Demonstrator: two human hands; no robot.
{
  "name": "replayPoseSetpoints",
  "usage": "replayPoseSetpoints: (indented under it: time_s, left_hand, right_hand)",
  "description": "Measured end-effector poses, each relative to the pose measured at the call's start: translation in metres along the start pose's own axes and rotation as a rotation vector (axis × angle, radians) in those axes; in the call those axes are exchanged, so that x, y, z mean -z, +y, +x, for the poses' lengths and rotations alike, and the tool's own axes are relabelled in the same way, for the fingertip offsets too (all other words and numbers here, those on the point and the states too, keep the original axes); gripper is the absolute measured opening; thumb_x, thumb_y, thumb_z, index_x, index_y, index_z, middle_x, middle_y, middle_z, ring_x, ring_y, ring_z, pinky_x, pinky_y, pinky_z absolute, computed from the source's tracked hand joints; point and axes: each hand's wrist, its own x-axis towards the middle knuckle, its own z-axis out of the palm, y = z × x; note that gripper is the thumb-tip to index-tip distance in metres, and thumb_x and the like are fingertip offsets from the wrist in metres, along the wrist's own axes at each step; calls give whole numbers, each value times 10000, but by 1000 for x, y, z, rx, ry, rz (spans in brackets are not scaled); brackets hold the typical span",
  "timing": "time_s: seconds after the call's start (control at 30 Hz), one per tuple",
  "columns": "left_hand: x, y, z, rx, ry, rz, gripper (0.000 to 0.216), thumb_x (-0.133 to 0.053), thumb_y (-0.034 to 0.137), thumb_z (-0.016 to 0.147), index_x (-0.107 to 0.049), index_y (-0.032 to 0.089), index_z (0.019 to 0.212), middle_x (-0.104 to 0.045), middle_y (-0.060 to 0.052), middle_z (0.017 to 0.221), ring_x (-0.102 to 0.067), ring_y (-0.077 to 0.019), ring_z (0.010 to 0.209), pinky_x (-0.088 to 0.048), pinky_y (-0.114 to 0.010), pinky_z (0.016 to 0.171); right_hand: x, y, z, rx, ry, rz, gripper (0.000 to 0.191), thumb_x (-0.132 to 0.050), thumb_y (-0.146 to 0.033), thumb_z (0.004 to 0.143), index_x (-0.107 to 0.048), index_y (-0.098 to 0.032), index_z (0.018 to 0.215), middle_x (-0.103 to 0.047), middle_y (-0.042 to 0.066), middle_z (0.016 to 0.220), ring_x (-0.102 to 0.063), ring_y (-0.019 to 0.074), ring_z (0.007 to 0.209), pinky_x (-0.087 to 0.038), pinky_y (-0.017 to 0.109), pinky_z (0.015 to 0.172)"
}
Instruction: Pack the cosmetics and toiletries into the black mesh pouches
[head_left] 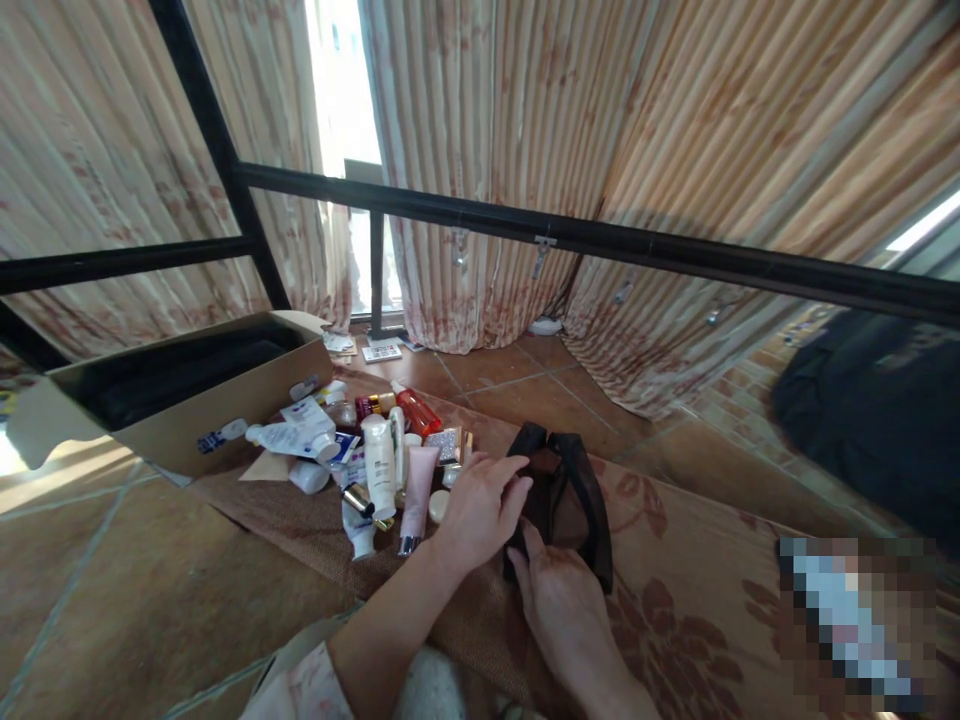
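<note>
A dark mesh pouch (574, 490) lies open on a brown patterned mat (675, 600). My left hand (480, 510) rests on its left rim with the fingers curled over the edge. The fingers of my right hand (559, 600) hold the pouch's near edge from below. Just left of the pouch lies a heap of cosmetics: a white bottle (379, 465), a pink tube (417, 490), a red bottle (417, 411) and several other tubes and jars.
An open cardboard box (172, 395) with dark contents stands at the left on the tiled floor. A black metal frame (525, 230) crosses in front of patterned curtains. A dark bundle (877, 420) lies at the right.
</note>
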Motion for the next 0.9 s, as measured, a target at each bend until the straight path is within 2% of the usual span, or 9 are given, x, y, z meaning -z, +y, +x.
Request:
replayPoseSetpoints:
  time_s: [0.1,0.17,0.23,0.33,0.43,0.63,0.9]
  left_hand:
    - [14,-17,8,117,96,122,238,-505,243,894,-602,201,1107,-726,-52,1007,-655,-207,932,-441,-404,958]
    - [28,-34,13,280,158,258,266,-528,265,870,-601,195,1116,-714,-65,1055,-642,-225,985,-460,-386,929]
    - [44,-52,16,385,208,321,279,-523,248,853,-610,143,1097,-704,-123,1053,-637,-274,985,-467,-427,895]
    - [63,-70,16,465,238,387,330,-538,247,825,-608,93,1109,-685,-179,1064,-619,-330,1003,-460,-473,888]
    - [70,-76,13,490,242,427,365,-538,261,825,-592,104,1150,-662,-175,1126,-598,-328,1055,-457,-460,905]
    - [55,-66,11,476,155,426,320,-555,258,820,-596,152,1119,-667,-135,1096,-600,-294,1034,-464,-432,887]
    - [23,-29,5,326,-38,323,287,-567,254,826,-604,171,1098,-664,-117,1101,-597,-284,1041,-456,-436,899]
  right_hand:
    - [3,-2,0,-34,-24,0,317,-402,-215,971,-542,-160,1250,-734,77,786,-694,207,680,-458,296,640]
    - [4,-2,0,-48,-31,3,316,-402,-227,973,-555,-166,1243,-735,78,781,-698,207,680,-463,291,630]
    - [4,-2,0,-52,-24,-3,316,-396,-240,976,-567,-167,1231,-734,80,768,-698,210,669,-465,291,620]
    - [1,-2,0,-48,-8,-23,320,-382,-254,981,-581,-164,1214,-730,83,741,-696,215,647,-461,291,599]
    - [-3,-2,-1,-39,12,-50,330,-367,-270,985,-586,-162,1206,-720,80,699,-690,220,622,-456,294,583]
    - [-4,-3,0,-34,13,-59,324,-379,-270,983,-585,-154,1204,-716,84,693,-689,221,615,-455,288,568]
    - [-3,-4,0,-33,-2,-78,319,-380,-269,983,-588,-167,1201,-711,76,672,-683,224,601,-438,287,548]
